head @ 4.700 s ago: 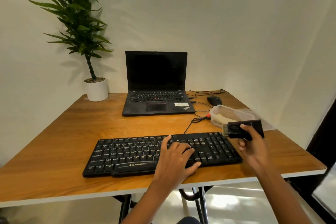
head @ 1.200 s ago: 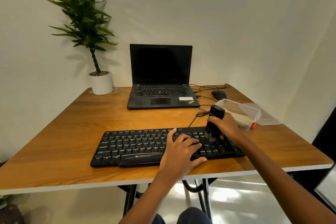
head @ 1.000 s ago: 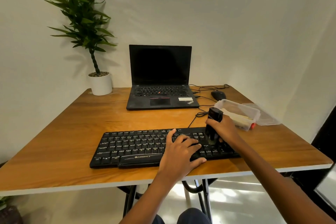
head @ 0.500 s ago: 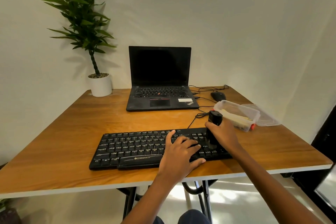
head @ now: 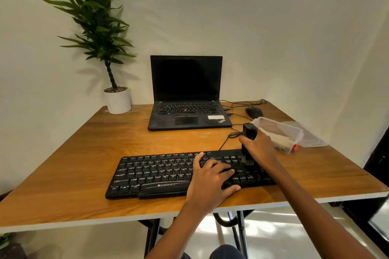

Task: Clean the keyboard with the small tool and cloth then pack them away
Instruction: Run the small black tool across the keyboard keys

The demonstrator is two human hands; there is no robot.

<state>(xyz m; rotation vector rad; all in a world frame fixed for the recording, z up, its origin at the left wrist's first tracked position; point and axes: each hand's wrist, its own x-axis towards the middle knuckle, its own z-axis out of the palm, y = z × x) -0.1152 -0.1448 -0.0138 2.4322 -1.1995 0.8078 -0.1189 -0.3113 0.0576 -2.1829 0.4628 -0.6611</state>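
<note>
Right hand (head: 259,149) around brush (head: 249,131), bristles (head: 248,161) blurred

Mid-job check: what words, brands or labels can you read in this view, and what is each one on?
"ZEBRONICS": front edge of the flat black desktop keyboard.
"ThinkPad": palm rest of the open black laptop, slanted.
"Ctrl", "Alt": keyboard's bottom-left keys; other key legends too small.
Too blurred to read: the white sticker on the laptop.
No text visible on the small black brush tool in the right hand.
</note>
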